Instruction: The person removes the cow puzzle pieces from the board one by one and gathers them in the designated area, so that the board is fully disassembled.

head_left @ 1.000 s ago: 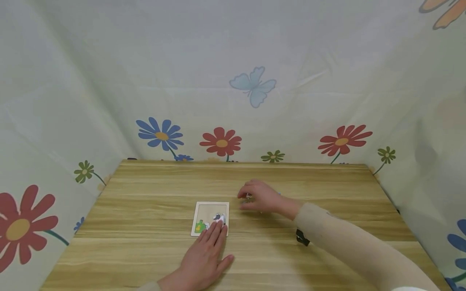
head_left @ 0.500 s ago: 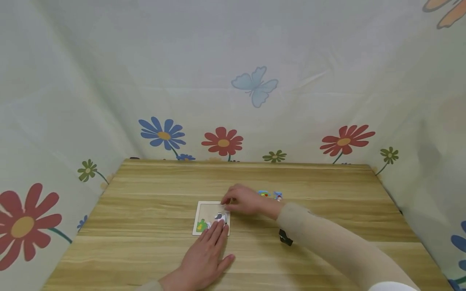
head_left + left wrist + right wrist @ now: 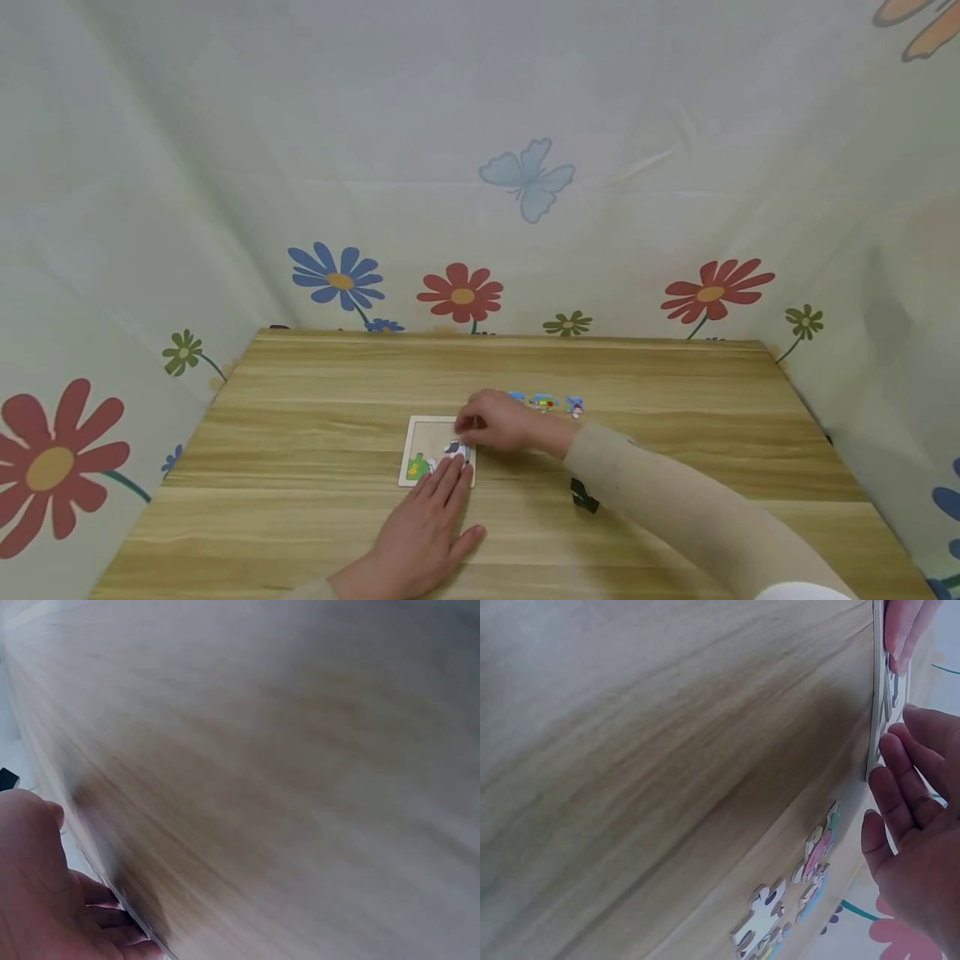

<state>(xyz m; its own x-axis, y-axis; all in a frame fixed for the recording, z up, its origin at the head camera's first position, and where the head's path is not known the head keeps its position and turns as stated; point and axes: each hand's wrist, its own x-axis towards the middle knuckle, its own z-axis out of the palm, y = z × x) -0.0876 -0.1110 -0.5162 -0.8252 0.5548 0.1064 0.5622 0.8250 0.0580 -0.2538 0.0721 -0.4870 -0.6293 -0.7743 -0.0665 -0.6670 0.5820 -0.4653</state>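
Observation:
A small jigsaw tray (image 3: 431,437) with a pale rim lies mid-table. Fitted pieces show in its lower part: a green-and-yellow one (image 3: 417,467) and a white one with a dark patch (image 3: 453,448). My left hand (image 3: 423,525) lies flat with straight fingers over the tray's lower right, covering part of the picture. At the upper right rim, my right hand (image 3: 495,419) pinches a jigsaw piece between thumb and fingers, the piece mostly hidden by them. In the right wrist view those fingertips (image 3: 911,712) sit right at the tray's edge (image 3: 874,697).
Several loose jigsaw pieces (image 3: 543,402) lie on the wooden table (image 3: 337,375) behind and right of my right hand, also seen as pieces (image 3: 757,922) in the right wrist view. A black device (image 3: 583,495) hangs under the right forearm. Flower-printed cloth (image 3: 600,208) surrounds the table.
My right hand has moved left from the loose pieces to the tray's right edge, then slightly nearer me. Loose pieces have come into sight behind it. My left hand stays on the tray.

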